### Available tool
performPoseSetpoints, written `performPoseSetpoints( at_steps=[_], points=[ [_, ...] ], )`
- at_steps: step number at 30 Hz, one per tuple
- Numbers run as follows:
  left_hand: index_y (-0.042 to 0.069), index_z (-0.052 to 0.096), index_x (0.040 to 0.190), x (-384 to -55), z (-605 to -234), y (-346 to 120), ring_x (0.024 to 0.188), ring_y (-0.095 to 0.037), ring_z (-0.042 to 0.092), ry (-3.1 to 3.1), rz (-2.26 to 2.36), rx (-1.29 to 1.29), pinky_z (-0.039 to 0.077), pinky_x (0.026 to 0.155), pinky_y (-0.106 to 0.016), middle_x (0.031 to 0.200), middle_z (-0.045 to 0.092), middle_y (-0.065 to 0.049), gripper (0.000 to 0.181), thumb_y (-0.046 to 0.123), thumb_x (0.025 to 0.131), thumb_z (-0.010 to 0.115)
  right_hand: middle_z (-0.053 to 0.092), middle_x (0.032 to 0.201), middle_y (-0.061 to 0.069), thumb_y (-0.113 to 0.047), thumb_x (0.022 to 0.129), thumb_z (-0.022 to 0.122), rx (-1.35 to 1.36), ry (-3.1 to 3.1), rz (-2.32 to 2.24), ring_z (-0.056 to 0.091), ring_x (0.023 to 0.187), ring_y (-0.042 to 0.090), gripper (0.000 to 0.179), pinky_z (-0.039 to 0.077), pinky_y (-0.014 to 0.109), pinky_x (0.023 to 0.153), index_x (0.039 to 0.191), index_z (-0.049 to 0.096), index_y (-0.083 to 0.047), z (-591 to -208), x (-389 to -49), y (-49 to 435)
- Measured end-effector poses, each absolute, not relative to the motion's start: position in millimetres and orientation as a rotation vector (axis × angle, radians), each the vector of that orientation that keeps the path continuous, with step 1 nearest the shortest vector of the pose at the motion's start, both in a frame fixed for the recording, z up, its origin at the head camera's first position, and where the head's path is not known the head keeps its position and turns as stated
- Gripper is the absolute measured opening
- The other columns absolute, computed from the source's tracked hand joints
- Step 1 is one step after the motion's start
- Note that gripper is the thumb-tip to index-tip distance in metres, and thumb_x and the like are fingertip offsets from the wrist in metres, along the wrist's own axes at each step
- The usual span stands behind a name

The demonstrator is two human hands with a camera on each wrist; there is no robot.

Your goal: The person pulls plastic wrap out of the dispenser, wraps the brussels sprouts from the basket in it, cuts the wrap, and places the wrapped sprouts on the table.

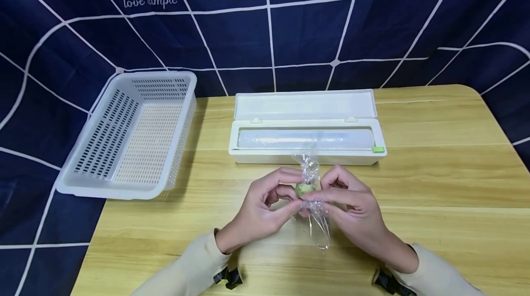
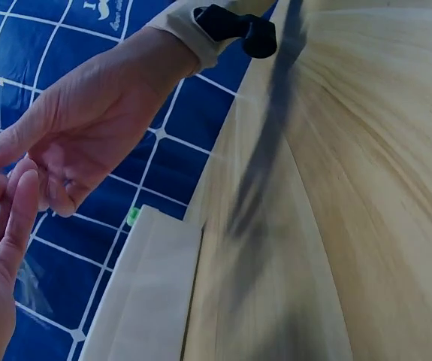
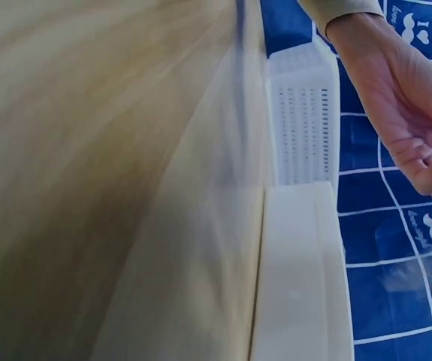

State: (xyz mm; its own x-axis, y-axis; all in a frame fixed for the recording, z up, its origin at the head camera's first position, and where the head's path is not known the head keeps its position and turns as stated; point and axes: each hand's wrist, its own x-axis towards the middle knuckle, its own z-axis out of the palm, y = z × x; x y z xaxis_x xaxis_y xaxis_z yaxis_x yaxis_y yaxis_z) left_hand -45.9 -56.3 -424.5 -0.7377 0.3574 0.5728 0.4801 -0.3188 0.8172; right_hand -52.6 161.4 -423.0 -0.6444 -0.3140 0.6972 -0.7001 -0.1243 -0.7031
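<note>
Both hands meet in front of the cling film box, in the middle of the head view. Between them is a small round green item (image 1: 304,189) wrapped in clear cling film (image 1: 309,169); its exact kind cannot be told. One gathered end of film stands up beyond it, and a looser tail hangs toward the person. My left hand (image 1: 265,206) holds the wrapped item between thumb and fingers. From the other side my right hand (image 1: 358,208) pinches the film close against it. In the left wrist view, fingers (image 2: 20,210) hide most of the item.
Behind the hands sits an open white cling film box (image 1: 265,157), with its roll (image 1: 273,139) inside, its lid (image 1: 306,105) tipped back and a green slider (image 1: 378,149) at the right. A white slotted basket (image 1: 175,158) stands at the left of the wooden table (image 1: 447,171).
</note>
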Motion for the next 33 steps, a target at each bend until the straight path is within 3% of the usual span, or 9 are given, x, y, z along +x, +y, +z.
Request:
performPoseSetpoints(
  at_steps=[4, 9, 12, 22, 26, 33],
  points=[
    [-0.016, 0.058, 0.121, -45.2, -423.0, -54.3, 0.096, -0.038, 0.074, -1.776, -2.200, -1.096, 0.066, 0.083, -0.041, 0.127, 0.060, -0.039, 0.042, -0.033, 0.085, 0.070, 0.062, 0.093, 0.011, -0.006, 0.103, 0.077, 1.130, -1.740, 1.927, 0.053, 0.084, 0.015, 0.013, 0.043, 0.023, 0.067, 0.108, 0.083, 0.003, -424.0, -52.9, 158.6],
    [-0.015, 0.057, 0.120, -43.5, -421.1, -54.8, 0.103, -0.043, 0.073, -1.779, -2.229, -1.095, 0.065, 0.087, -0.046, 0.130, 0.059, -0.040, 0.041, -0.032, 0.085, 0.069, 0.070, 0.101, 0.014, 0.000, 0.100, 0.078, 1.107, -1.661, 2.070, 0.065, 0.096, 0.017, 0.011, 0.057, 0.021, 0.086, 0.107, 0.078, 0.009, -423.8, -50.5, 154.9],
    [-0.016, 0.057, 0.122, -42.9, -420.0, -56.4, 0.111, -0.039, 0.071, -1.772, -2.265, -1.119, 0.064, 0.089, -0.047, 0.134, 0.057, -0.041, 0.041, -0.031, 0.085, 0.069, 0.070, 0.105, 0.014, 0.002, 0.099, 0.078, 1.087, -1.636, 2.120, 0.066, 0.101, 0.018, 0.012, 0.059, 0.024, 0.092, 0.105, 0.076, 0.011, -423.9, -48.9, 155.1],
    [-0.021, 0.055, 0.121, -44.9, -422.8, -58.8, 0.112, -0.033, 0.071, -1.698, -2.297, -1.185, 0.064, 0.088, -0.047, 0.131, 0.055, -0.044, 0.046, -0.035, 0.080, 0.071, 0.065, 0.103, 0.016, -0.005, 0.105, 0.073, 1.097, -1.725, 2.017, 0.062, 0.096, 0.017, 0.015, 0.056, 0.019, 0.081, 0.105, 0.075, 0.010, -424.2, -46.2, 156.1],
    [-0.021, 0.056, 0.119, -44.7, -424.1, -58.4, 0.112, -0.033, 0.071, -1.682, -2.293, -1.181, 0.065, 0.087, -0.047, 0.130, 0.055, -0.044, 0.048, -0.037, 0.078, 0.072, 0.064, 0.104, 0.016, -0.001, 0.105, 0.071, 1.116, -1.703, 2.043, 0.061, 0.097, 0.018, 0.014, 0.057, 0.020, 0.083, 0.107, 0.073, 0.012, -422.3, -45.3, 154.4],
    [-0.019, 0.055, 0.119, -45.7, -425.5, -59.0, 0.108, -0.045, 0.071, -1.670, -2.278, -1.262, 0.064, 0.087, -0.051, 0.131, 0.054, -0.045, 0.055, -0.038, 0.072, 0.075, 0.064, 0.102, 0.017, 0.008, 0.101, 0.072, 1.066, -1.655, 2.147, 0.060, 0.099, 0.020, 0.011, 0.058, 0.023, 0.089, 0.106, 0.067, 0.017, -417.9, -43.7, 153.7]
  ],
)
